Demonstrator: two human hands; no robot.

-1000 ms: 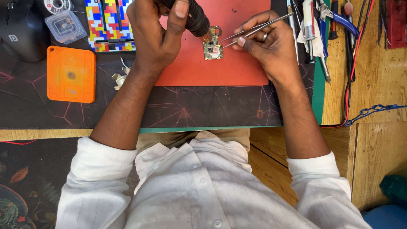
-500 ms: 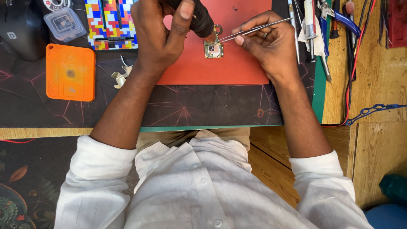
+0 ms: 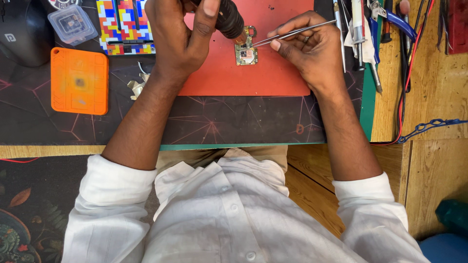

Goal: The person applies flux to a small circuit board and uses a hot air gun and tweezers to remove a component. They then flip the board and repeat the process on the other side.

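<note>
A small circuit board (image 3: 245,52) lies on a red work mat (image 3: 229,73). My left hand (image 3: 180,36) grips a thick black tool handle (image 3: 229,20) whose tip angles down to the board's top edge. My right hand (image 3: 304,46) pinches metal tweezers (image 3: 287,33), and their points reach the board from the right. Both forearms come up from the bottom of the view in rolled white sleeves.
An orange pad (image 3: 79,81), a clear plastic case (image 3: 72,23) and a multicoloured block tray (image 3: 124,24) sit left on the dark desk mat (image 3: 195,122). Pliers, a syringe and screwdrivers (image 3: 375,29) crowd the right. A red wire (image 3: 403,87) and blue cable (image 3: 429,126) cross the wooden bench.
Both hands have shifted slightly up in the view while staying at the board. The tweezers remain pointed at it.
</note>
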